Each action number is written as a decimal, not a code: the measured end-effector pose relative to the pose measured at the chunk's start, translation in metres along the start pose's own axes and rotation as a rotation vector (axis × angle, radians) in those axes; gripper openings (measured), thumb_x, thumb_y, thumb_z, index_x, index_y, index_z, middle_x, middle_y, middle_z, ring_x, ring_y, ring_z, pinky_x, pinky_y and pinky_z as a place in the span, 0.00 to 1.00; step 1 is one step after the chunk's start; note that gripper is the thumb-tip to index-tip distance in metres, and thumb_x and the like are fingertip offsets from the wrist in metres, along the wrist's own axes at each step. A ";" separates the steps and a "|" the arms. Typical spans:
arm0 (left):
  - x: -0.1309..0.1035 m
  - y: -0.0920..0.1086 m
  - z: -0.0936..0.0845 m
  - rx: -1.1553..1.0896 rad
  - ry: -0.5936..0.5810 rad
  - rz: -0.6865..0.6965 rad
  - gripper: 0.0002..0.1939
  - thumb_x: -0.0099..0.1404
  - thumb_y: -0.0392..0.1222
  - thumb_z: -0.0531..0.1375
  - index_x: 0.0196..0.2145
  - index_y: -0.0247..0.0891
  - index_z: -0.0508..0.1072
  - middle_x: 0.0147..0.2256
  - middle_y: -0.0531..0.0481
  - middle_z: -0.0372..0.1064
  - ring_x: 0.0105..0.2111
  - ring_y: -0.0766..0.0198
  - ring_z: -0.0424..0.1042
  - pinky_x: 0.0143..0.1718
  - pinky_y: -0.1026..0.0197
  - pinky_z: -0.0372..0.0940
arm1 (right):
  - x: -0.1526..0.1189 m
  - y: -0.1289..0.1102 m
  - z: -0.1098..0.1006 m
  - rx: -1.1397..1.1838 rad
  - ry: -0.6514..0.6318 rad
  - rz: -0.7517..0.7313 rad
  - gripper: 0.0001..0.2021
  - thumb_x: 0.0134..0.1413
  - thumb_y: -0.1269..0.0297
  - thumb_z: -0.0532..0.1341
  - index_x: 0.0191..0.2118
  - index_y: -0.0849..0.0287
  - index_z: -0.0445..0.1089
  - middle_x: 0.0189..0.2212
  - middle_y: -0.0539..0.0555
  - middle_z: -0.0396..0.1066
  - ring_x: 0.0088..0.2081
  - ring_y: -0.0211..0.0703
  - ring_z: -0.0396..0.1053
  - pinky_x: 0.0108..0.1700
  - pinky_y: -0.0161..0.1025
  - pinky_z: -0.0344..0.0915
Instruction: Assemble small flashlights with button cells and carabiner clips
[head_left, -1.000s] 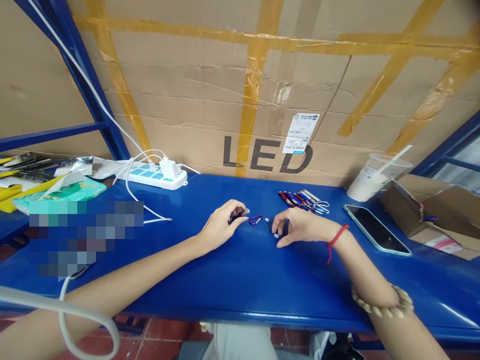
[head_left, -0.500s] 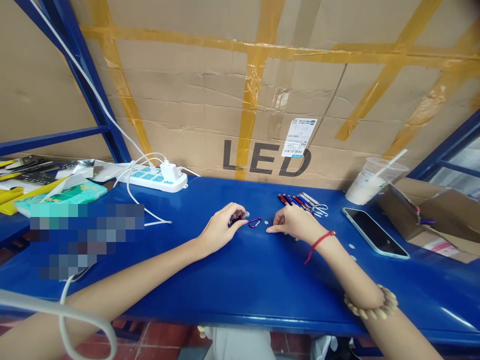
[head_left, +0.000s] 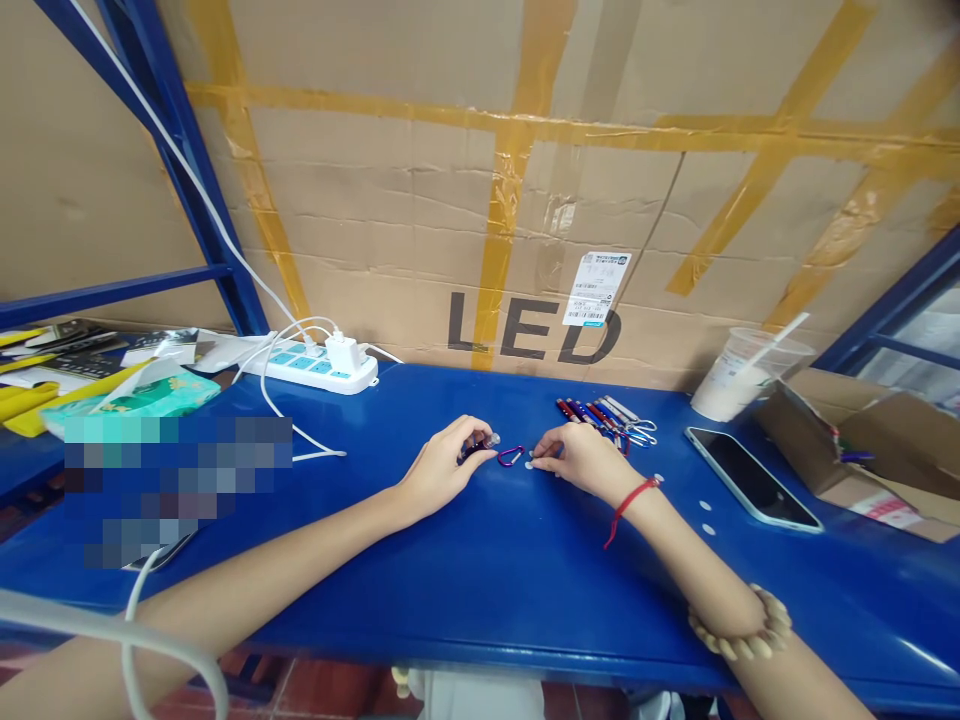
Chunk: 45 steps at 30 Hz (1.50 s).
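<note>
My left hand point(head_left: 444, 462) is closed around a small dark purple keychain flashlight point(head_left: 474, 448), its clear round end poking out past the fingertips. A purple carabiner point(head_left: 511, 457) lies on the table just right of those fingers. My right hand point(head_left: 581, 455) pinches thumb and forefinger together at a small whitish disc point(head_left: 529, 464), close to the carabiner. Behind this hand lies a row of several red, blue and silver keychain flashlights point(head_left: 592, 411) with carabiners, partly hidden by it. More small pale discs point(head_left: 706, 505) are on the table beside my right forearm.
A phone point(head_left: 752, 478), a plastic cup with a straw point(head_left: 739, 375) and an open cardboard box point(head_left: 862, 450) stand at the right. A white power strip point(head_left: 315, 368) with cables lies back left, near a green packet point(head_left: 150, 393). A large carton point(head_left: 375, 220) walls the back.
My right fingertips have come down to the small disc beside the carabiner. My left hand keeps its hold on the flashlight. The whole view has shifted slightly.
</note>
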<state>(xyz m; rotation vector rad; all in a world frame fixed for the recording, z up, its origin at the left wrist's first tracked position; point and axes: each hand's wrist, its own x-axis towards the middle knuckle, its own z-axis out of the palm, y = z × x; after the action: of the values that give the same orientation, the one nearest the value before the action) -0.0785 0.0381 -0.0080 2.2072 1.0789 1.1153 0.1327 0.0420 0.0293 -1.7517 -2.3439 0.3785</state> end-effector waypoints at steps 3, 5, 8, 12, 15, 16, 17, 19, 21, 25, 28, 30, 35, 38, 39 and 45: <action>0.000 0.001 -0.001 0.001 -0.001 -0.005 0.06 0.62 0.42 0.56 0.37 0.40 0.66 0.34 0.52 0.66 0.33 0.66 0.67 0.32 0.65 0.62 | -0.002 -0.004 0.000 -0.089 0.025 0.026 0.05 0.51 0.62 0.63 0.31 0.55 0.74 0.32 0.51 0.76 0.36 0.45 0.72 0.30 0.35 0.64; 0.000 0.002 -0.001 0.003 -0.002 -0.006 0.06 0.62 0.42 0.56 0.37 0.40 0.66 0.34 0.52 0.66 0.33 0.66 0.67 0.32 0.65 0.62 | -0.002 -0.005 -0.001 -0.110 0.017 0.040 0.05 0.52 0.61 0.62 0.32 0.55 0.74 0.33 0.51 0.76 0.37 0.45 0.72 0.31 0.35 0.63; 0.000 0.002 -0.001 0.006 -0.006 -0.010 0.06 0.62 0.42 0.56 0.37 0.40 0.66 0.34 0.52 0.66 0.34 0.66 0.67 0.32 0.65 0.62 | -0.002 -0.004 -0.001 -0.091 -0.016 0.053 0.08 0.53 0.58 0.61 0.32 0.56 0.74 0.32 0.52 0.75 0.36 0.45 0.72 0.30 0.35 0.62; 0.000 0.003 -0.001 0.007 -0.016 -0.010 0.06 0.62 0.42 0.56 0.37 0.40 0.66 0.34 0.52 0.66 0.34 0.66 0.67 0.32 0.66 0.62 | -0.001 -0.002 -0.002 -0.032 -0.056 0.053 0.12 0.52 0.55 0.60 0.30 0.57 0.75 0.31 0.52 0.75 0.34 0.43 0.72 0.30 0.34 0.62; 0.000 0.003 -0.002 0.008 -0.024 -0.003 0.06 0.62 0.42 0.56 0.37 0.40 0.67 0.34 0.52 0.66 0.33 0.66 0.67 0.32 0.66 0.62 | -0.001 -0.001 -0.003 -0.028 -0.054 0.037 0.12 0.51 0.52 0.60 0.30 0.55 0.75 0.30 0.50 0.75 0.34 0.43 0.71 0.28 0.33 0.60; 0.000 0.003 -0.002 0.008 -0.028 0.001 0.06 0.62 0.42 0.56 0.37 0.40 0.67 0.34 0.52 0.66 0.33 0.66 0.67 0.32 0.66 0.62 | 0.000 -0.001 -0.003 -0.033 -0.040 0.026 0.12 0.51 0.52 0.60 0.30 0.54 0.75 0.30 0.50 0.75 0.34 0.43 0.71 0.27 0.33 0.59; 0.000 0.002 -0.002 0.008 -0.032 0.006 0.06 0.62 0.42 0.56 0.37 0.40 0.67 0.34 0.52 0.66 0.33 0.66 0.67 0.32 0.66 0.62 | 0.000 -0.001 -0.003 -0.033 -0.013 0.006 0.12 0.51 0.51 0.60 0.30 0.54 0.75 0.30 0.49 0.75 0.32 0.42 0.71 0.26 0.33 0.58; 0.000 0.002 -0.002 0.009 -0.039 0.018 0.07 0.62 0.43 0.56 0.37 0.40 0.68 0.34 0.52 0.66 0.33 0.66 0.67 0.33 0.65 0.62 | 0.001 -0.002 -0.002 0.009 0.080 -0.063 0.12 0.52 0.52 0.60 0.31 0.54 0.74 0.31 0.49 0.74 0.29 0.40 0.71 0.26 0.33 0.58; -0.001 0.001 -0.002 0.012 -0.040 0.032 0.07 0.63 0.43 0.56 0.38 0.40 0.68 0.35 0.51 0.67 0.33 0.66 0.67 0.34 0.65 0.63 | 0.001 -0.004 -0.001 0.130 0.206 -0.182 0.11 0.54 0.54 0.59 0.32 0.55 0.74 0.32 0.50 0.74 0.26 0.36 0.69 0.27 0.33 0.61; -0.001 0.000 -0.001 0.025 -0.041 0.067 0.08 0.64 0.42 0.55 0.40 0.40 0.70 0.36 0.50 0.68 0.35 0.64 0.68 0.38 0.63 0.63 | -0.002 -0.011 0.007 0.393 0.369 -0.427 0.13 0.58 0.56 0.56 0.35 0.58 0.74 0.35 0.53 0.73 0.24 0.35 0.69 0.29 0.33 0.67; -0.001 -0.001 -0.001 0.027 -0.034 0.080 0.10 0.65 0.41 0.54 0.42 0.40 0.71 0.36 0.49 0.69 0.35 0.64 0.68 0.38 0.62 0.64 | -0.006 -0.019 0.012 0.369 0.412 -0.532 0.14 0.60 0.57 0.54 0.38 0.57 0.74 0.36 0.55 0.73 0.31 0.39 0.71 0.31 0.34 0.69; -0.001 -0.001 -0.001 0.027 -0.031 0.078 0.11 0.65 0.40 0.53 0.42 0.40 0.71 0.36 0.49 0.69 0.35 0.64 0.68 0.39 0.62 0.64 | -0.007 -0.023 0.015 0.299 0.449 -0.573 0.13 0.61 0.59 0.53 0.39 0.56 0.74 0.37 0.54 0.73 0.35 0.40 0.71 0.36 0.34 0.69; -0.001 -0.001 -0.001 0.020 -0.040 0.071 0.11 0.66 0.40 0.51 0.43 0.40 0.71 0.36 0.49 0.69 0.36 0.64 0.69 0.39 0.62 0.64 | -0.009 -0.025 0.017 0.146 0.563 -0.611 0.12 0.61 0.62 0.54 0.38 0.56 0.75 0.38 0.53 0.74 0.36 0.37 0.72 0.38 0.31 0.69; -0.001 0.000 -0.001 0.020 -0.022 0.066 0.10 0.66 0.40 0.52 0.42 0.39 0.71 0.35 0.49 0.69 0.34 0.64 0.69 0.38 0.63 0.64 | -0.010 -0.024 0.015 0.102 0.620 -0.558 0.12 0.60 0.61 0.55 0.37 0.57 0.75 0.37 0.53 0.74 0.34 0.37 0.72 0.33 0.30 0.68; -0.001 0.000 -0.001 0.022 -0.015 0.065 0.10 0.66 0.40 0.52 0.42 0.39 0.70 0.35 0.49 0.69 0.33 0.65 0.69 0.38 0.63 0.64 | -0.010 -0.024 0.014 0.084 0.629 -0.533 0.12 0.59 0.60 0.55 0.37 0.57 0.75 0.37 0.53 0.74 0.32 0.36 0.72 0.32 0.29 0.68; -0.001 -0.001 0.000 0.026 -0.010 0.052 0.11 0.66 0.41 0.52 0.42 0.39 0.71 0.34 0.50 0.69 0.31 0.66 0.68 0.37 0.63 0.64 | -0.010 -0.023 0.011 -0.048 0.571 -0.546 0.14 0.61 0.61 0.52 0.39 0.56 0.75 0.39 0.52 0.74 0.33 0.35 0.72 0.33 0.29 0.67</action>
<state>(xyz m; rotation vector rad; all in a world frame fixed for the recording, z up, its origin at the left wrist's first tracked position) -0.0794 0.0378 -0.0089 2.2711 1.0431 1.1168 0.1112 0.0253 0.0261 -0.9764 -2.2597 -0.2364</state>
